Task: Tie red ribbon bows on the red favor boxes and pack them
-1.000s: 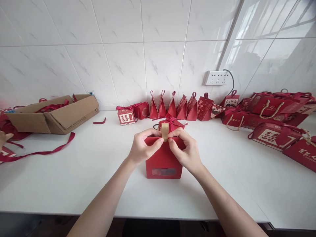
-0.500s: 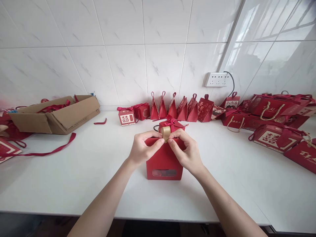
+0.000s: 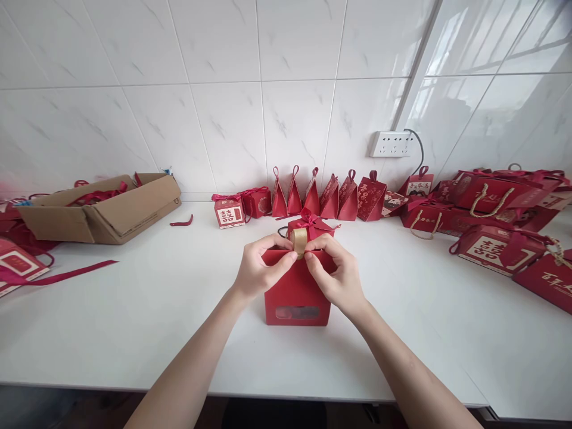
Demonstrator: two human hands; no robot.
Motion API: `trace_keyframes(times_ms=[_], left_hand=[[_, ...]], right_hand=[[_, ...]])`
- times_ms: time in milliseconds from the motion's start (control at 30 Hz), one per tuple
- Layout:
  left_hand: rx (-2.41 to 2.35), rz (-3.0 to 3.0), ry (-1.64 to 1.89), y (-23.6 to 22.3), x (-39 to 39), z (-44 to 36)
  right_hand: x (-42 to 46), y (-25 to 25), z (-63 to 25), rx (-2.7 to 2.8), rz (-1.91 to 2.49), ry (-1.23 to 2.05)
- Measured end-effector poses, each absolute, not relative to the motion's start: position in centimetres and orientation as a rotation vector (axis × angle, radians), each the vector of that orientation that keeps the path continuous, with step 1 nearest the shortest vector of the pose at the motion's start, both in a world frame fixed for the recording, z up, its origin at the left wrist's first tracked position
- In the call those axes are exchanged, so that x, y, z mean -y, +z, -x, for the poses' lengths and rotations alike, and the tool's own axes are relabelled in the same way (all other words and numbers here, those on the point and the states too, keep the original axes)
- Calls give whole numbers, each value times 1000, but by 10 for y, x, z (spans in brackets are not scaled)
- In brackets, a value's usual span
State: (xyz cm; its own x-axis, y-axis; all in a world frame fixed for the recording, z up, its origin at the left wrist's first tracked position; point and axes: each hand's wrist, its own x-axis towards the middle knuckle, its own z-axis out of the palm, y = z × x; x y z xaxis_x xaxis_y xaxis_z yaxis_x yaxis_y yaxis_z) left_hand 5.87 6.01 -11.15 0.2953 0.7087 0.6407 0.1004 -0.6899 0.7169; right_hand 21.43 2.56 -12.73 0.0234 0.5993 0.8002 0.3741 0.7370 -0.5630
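A red gift box with a small clear window near its base stands upright on the table in front of me. At its top edge a gold ribbon forms a short loop. My left hand pinches the ribbon's left side between thumb and forefinger. From the other side, my right hand pinches it too, the thumb and forefinger closed at the box's top. The fingers cover the ribbon's lower ends. Just behind stands another red box with a red bow, partly hidden.
Several red triangular boxes line the tiled wall. A cardboard carton holding red ribbons is at left, near a red-and-white box with a trailing ribbon. More red gift boxes are piled at right. A power strip hangs on the wall.
At far left, the red-and-white box and its ribbon have shifted, and the ribbon's free end lies straighter and farther left. Both my hands keep nearly the same pinch on the gold ribbon.
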Motion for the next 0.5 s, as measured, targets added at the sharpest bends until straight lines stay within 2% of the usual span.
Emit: trace_keyframes(times_ms=[500], left_hand=[[-661, -1987, 1300, -110, -60, -57]], right_hand=[[-26, -128, -214, 1598, 811, 210]])
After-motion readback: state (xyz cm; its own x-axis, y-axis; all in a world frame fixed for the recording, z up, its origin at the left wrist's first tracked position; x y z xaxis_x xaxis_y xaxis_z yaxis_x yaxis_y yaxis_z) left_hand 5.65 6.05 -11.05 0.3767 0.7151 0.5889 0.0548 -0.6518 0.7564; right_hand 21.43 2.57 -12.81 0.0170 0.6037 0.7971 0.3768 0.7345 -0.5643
